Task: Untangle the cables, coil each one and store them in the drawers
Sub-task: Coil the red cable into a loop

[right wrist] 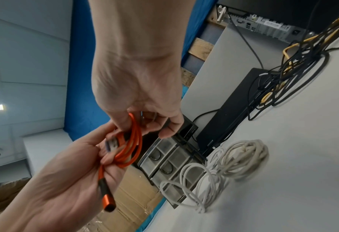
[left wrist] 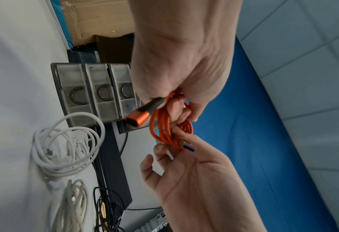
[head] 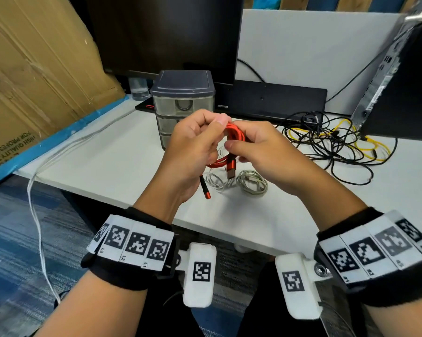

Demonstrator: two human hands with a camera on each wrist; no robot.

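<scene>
Both hands hold an orange braided cable point(head: 233, 134) wound into a small coil above the white desk point(head: 108, 161). My left hand point(head: 205, 132) grips the coil's loops in its curled fingers, and one orange-tipped plug point(head: 205, 189) hangs below it. My right hand point(head: 244, 144) curls its fingers round the opposite side of the coil point(right wrist: 134, 141), near the USB plug point(left wrist: 186, 146). A grey three-drawer unit point(head: 183, 93) stands just behind, all drawers closed. Two white coiled cables point(head: 252, 183) lie on the desk under my hands.
A tangle of black and yellow cables point(head: 326, 142) sprawls at the right. Behind the drawers are a black keyboard point(head: 273, 98) and a monitor point(head: 168, 32). Cardboard point(head: 35, 69) leans at the left, a computer case point(head: 387, 69) at the right. A thin white cord point(head: 35, 190) hangs off the desk's left edge.
</scene>
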